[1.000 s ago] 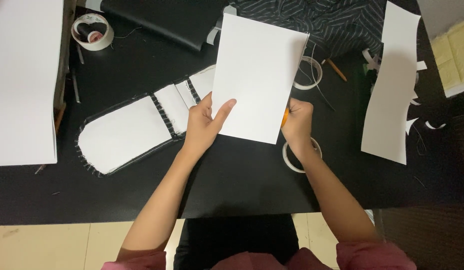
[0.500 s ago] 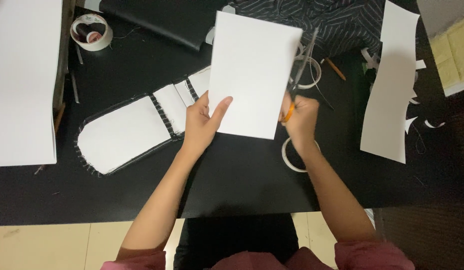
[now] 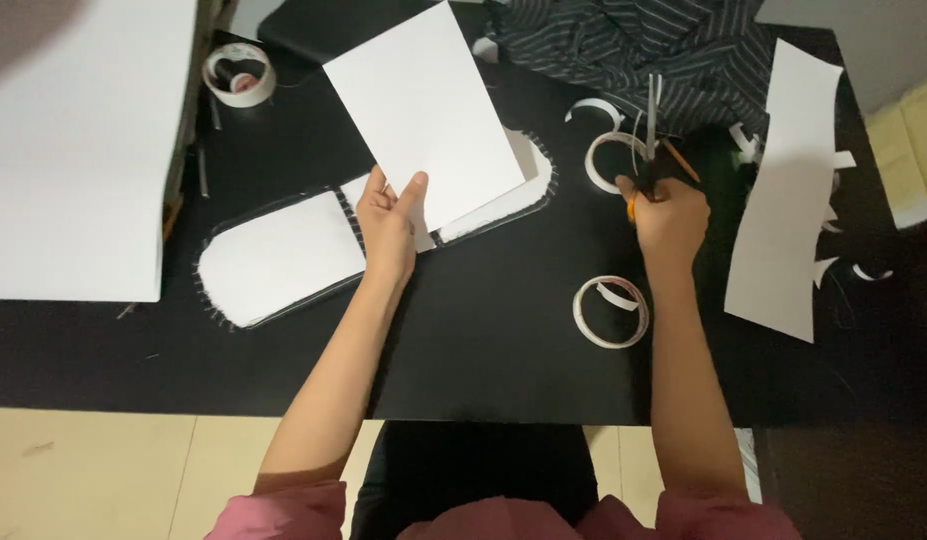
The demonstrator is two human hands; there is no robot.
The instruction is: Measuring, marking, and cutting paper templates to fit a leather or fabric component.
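White sheet (image 3: 423,110); black counter (image 3: 483,340); cloth (image 3: 673,45) dark with thin pale stripes; white tape rolls (image 3: 610,312); scissors (image 3: 651,130) grey, handle possibly orange; pink sleeves (image 3: 283,510); cream floor (image 3: 103,470)

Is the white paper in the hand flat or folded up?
Flat. The white sheet is spread out with no crease showing, pinched at its lower edge by the left hand above the black table.

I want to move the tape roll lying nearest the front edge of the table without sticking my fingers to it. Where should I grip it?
The tape roll lies flat and open on the black table, clear of the right hand. Come straight down and pinch its outer rim at opposite sides; a loose white strip sits inside the ring.
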